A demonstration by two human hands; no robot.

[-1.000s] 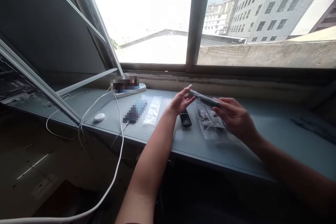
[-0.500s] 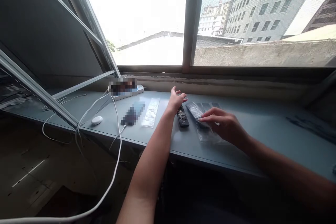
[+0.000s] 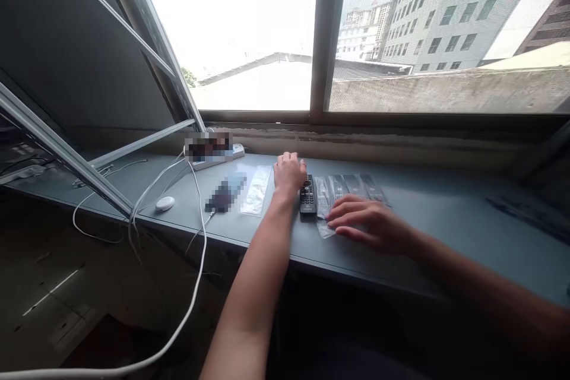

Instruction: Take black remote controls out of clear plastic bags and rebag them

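Both hands over the surface (image 3: 445,237), palms down. Left hand (image 3: 289,173): at the far end of a black remote control (image 3: 307,206), fingers bent toward the far side, thumb side next to the remote; whether the fingers grip anything cannot be told, as the back of the hand hides them. Remote lies flat, buttons up, long axis running near to far, its near part uncovered. Right hand (image 3: 371,222): fingers extended and slightly parted, not closed round anything, fingertips at the clear plastic of the wrapped packets (image 3: 351,183). These lie side by side just right of the remote, dark contents showing through; the hand covers part of their near ends, so the count is uncertain. Left of the left hand: a flat clear bag (image 3: 256,193), then a pixelated object (image 3: 226,193) with a white cable at its near end. Further left, a round white disc (image 3: 164,204). Far left, a white power strip (image 3: 238,151), partly masked by pixelation, near a slanted metal frame (image 3: 142,142). Window (image 3: 327,41) beyond the far edge.
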